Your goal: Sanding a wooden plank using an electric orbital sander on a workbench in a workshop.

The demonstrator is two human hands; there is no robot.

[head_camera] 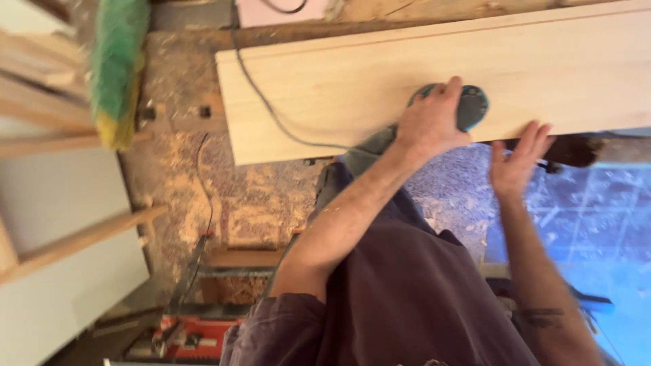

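The long pale wooden board [380,88] lies with its long axis running left to right across the far part of the scene, rising slightly toward the right; its squared left end sits about a third of the way in from the left, and its right end runs out of the picture. On its near edge, right of centre, rests a teal power sander [468,107], its round head on the board's face and its grey body reaching back toward the person, down and to the left. The left hand [430,122] lies on top of the sander with its fingers [451,88] wrapped closed over the head, pressing it to the wood. A thin grey cord [264,102] trails from the tool leftward over the board and off its far-left corner. The right hand [519,159] is just right of the sander at the board's near edge, fingers [536,139] spread open and flat, their tips touching the underside or edge of the board; I cannot tell which. Beneath the board the desk [190,115] is rough and strewn with sawdust and shavings. To the far left a green and yellow brush [116,68] hangs blurred, with pale wooden slats [74,237] on the left. A red machine [190,335] sits near, low on the left.
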